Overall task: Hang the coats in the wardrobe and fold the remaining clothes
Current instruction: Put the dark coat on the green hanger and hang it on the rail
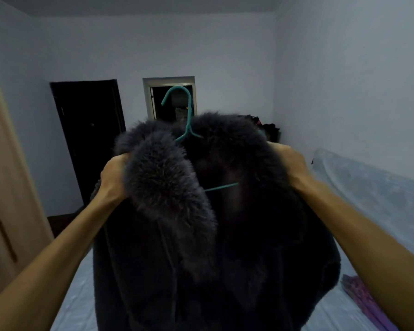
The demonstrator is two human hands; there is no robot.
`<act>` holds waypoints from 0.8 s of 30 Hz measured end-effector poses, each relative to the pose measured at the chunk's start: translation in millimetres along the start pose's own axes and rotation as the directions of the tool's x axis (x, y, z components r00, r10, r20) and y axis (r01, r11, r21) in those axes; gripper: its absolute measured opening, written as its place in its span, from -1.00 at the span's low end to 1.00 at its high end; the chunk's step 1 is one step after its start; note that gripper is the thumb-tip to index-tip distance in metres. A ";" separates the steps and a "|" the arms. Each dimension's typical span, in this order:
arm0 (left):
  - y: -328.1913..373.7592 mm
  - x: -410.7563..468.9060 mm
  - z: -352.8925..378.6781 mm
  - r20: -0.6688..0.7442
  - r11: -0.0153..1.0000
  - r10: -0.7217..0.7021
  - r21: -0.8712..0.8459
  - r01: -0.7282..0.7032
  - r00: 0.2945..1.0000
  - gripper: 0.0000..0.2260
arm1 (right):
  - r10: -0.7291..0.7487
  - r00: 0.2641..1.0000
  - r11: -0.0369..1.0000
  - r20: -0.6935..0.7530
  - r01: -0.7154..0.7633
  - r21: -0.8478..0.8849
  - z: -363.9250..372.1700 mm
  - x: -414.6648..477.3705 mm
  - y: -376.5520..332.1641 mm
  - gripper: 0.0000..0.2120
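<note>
A dark fleece coat (225,259) with a grey fur collar (163,177) hangs in front of me on a teal wire hanger (188,115), whose hook sticks up above the collar. My left hand (114,177) grips the coat's left shoulder beside the fur collar. My right hand (289,161) grips the right shoulder, its fingers buried in the fabric. A stretch of the hanger's bottom wire (221,186) shows inside the open front.
The bed (79,290) with a pale sheet lies below the coat. A purple garment (361,297) rests on it at the lower right. A pile of dark clothes (270,130) sits by the far wall. The wooden wardrobe door (7,187) stands at the left, a dark door (89,139) behind.
</note>
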State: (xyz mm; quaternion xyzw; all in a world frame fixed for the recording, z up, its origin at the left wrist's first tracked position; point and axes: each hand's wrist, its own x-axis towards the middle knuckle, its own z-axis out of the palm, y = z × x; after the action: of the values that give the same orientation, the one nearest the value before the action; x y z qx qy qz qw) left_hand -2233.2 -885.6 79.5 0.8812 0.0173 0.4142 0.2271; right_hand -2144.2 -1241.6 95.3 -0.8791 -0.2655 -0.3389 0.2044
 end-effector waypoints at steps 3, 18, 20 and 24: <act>12.6 7.5 3.1 0.006 0.992 -0.006 -0.126 0.006 1.000 -0.89 | -0.085 0.995 0.986 -0.045 0.078 -0.146 -16.1 21.7 -17.1 -0.59; 39.3 3.8 18.1 0.015 0.938 0.308 0.160 -0.307 0.951 -0.66 | -0.071 0.905 0.994 -0.419 0.029 -0.106 15.5 4.9 8.3 -0.66; 44.2 0.1 22.0 0.138 0.939 0.273 0.175 -0.295 0.952 -0.48 | -0.066 0.910 0.996 -0.409 0.034 -0.083 22.3 -2.7 10.3 -0.61; 30.2 -15.5 24.4 0.170 0.972 0.109 0.186 -0.141 0.979 -0.64 | -0.075 0.932 0.996 -0.355 0.086 0.016 40.5 -22.0 15.8 -0.60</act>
State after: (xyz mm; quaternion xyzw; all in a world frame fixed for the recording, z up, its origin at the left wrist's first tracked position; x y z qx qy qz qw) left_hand -2230.1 -925.5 67.3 0.9289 -0.0155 0.3524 0.1126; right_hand -2128.7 -1239.3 49.1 -0.7889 -0.2655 -0.4954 0.2483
